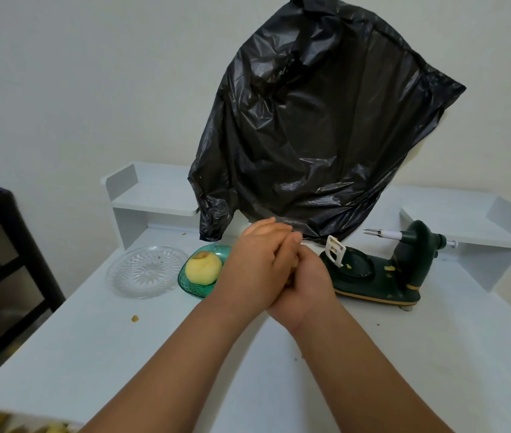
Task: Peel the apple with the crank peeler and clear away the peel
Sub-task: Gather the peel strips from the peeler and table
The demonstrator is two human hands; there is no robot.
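Two hands, left hand (255, 264) and right hand (305, 285), press together over a white table (154, 354) against a pale wall; what they clasp cannot be told. Behind them hangs a black bag (316, 120). Left: peeled apple (202, 267) in green dish (196, 287), beside glass plate (146, 271). Right: green crank peeler (398, 270).

The near half of the white tabletop (160, 364) lay bare apart from a small scrap of peel (135, 318), leaving wide room for a hand. Farther back, a clear cut-glass plate (146, 271), a green dish (198, 289) holding a peeled yellow apple (203, 267), and a dark green crank peeler (385, 270) formed a row. A crumpled black plastic bag (319, 120) hung over the rear centre, between two white raised shelves (154, 192).
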